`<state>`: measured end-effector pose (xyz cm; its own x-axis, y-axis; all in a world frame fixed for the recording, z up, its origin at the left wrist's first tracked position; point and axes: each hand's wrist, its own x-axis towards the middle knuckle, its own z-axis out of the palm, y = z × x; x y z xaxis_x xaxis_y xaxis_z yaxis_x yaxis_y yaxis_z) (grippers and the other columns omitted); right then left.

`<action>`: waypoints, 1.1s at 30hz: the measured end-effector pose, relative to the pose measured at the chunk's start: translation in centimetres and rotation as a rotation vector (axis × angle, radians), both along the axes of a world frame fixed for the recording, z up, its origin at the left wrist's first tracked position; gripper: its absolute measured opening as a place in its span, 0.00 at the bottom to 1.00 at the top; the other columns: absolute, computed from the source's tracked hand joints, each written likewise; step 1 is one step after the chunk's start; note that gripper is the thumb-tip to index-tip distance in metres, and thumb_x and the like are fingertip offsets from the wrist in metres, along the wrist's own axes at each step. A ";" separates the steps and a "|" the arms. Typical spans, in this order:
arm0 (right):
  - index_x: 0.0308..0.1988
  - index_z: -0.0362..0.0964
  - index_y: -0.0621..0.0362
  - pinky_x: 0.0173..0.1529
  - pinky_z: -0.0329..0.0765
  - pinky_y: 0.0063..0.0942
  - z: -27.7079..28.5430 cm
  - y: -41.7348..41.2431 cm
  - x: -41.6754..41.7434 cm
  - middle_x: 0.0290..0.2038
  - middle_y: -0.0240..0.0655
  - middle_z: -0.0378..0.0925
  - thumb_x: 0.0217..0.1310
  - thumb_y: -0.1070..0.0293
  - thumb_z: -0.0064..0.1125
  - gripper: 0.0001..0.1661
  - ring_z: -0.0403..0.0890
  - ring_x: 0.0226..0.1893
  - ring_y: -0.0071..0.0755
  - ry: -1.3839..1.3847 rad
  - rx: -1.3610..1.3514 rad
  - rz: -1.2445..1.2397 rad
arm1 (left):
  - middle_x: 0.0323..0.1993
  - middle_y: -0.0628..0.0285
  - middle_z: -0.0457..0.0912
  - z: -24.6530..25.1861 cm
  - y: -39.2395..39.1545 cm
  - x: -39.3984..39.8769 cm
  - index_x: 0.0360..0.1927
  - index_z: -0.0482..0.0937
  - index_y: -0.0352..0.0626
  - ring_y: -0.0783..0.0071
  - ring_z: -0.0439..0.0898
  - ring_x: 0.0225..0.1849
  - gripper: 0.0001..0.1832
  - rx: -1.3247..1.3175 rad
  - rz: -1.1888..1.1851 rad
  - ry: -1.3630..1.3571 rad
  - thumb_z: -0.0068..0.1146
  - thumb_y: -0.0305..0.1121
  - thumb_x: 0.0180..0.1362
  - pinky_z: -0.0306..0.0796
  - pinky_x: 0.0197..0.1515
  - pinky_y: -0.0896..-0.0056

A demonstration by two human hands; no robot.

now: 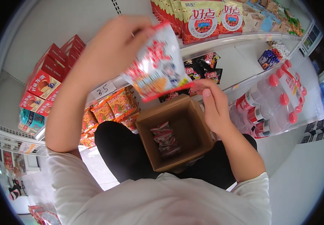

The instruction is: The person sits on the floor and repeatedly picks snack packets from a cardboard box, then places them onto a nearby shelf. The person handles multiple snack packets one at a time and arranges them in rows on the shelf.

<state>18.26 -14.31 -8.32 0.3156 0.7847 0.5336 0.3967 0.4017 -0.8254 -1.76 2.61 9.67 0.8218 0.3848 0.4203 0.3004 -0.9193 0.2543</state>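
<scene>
My left hand [122, 47] grips the top edge of a white and red snack bag [159, 64], which hangs tilted above a cardboard box. The fingertips of my right hand [215, 108] are at the bag's lower right corner, the thumb standing apart from them. Whether they press on the bag is hard to see. Between my knees, the open cardboard box [194, 132] holds several small red and white packets [166, 139] along its left side; the rest of its floor is bare.
Orange snack bags [111, 108] lie on the lower shelf, left of the box. Red cartons [45, 81] are stacked further left. Black packets [204, 69] lie behind the box. Shrink-wrapped bottles [269, 104] stand right. Red and yellow bags [202, 21] fill part of the upper shelf [235, 39].
</scene>
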 end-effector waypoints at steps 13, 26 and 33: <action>0.46 0.77 0.67 0.50 0.79 0.44 0.1 1.0 0.9 0.43 0.51 0.81 0.71 0.73 0.54 0.10 0.82 0.43 0.59 -0.317 -0.006 0.028 | 0.43 0.41 0.85 5.5 20.5 4.8 0.41 0.84 0.37 0.41 0.84 0.47 0.08 0.392 0.469 0.188 0.57 0.29 0.63 0.77 0.46 0.48; 0.40 0.78 0.63 0.49 0.81 0.43 -0.3 1.5 1.6 0.43 0.47 0.82 0.68 0.74 0.57 0.05 0.83 0.44 0.56 -0.414 -0.061 0.036 | 0.48 0.48 0.86 0.9 25.8 10.6 0.47 0.84 0.43 0.49 0.86 0.50 0.12 0.585 0.714 0.164 0.62 0.31 0.59 0.81 0.50 0.47; 0.38 0.79 0.62 0.49 0.83 0.42 0.0 1.3 1.3 0.45 0.45 0.82 0.63 0.74 0.63 0.04 0.84 0.44 0.53 -0.472 -0.063 0.019 | 0.43 0.56 0.84 -5.8 27.3 7.9 0.45 0.82 0.40 0.55 0.85 0.45 0.09 0.835 0.319 0.320 0.56 0.30 0.63 0.81 0.46 0.54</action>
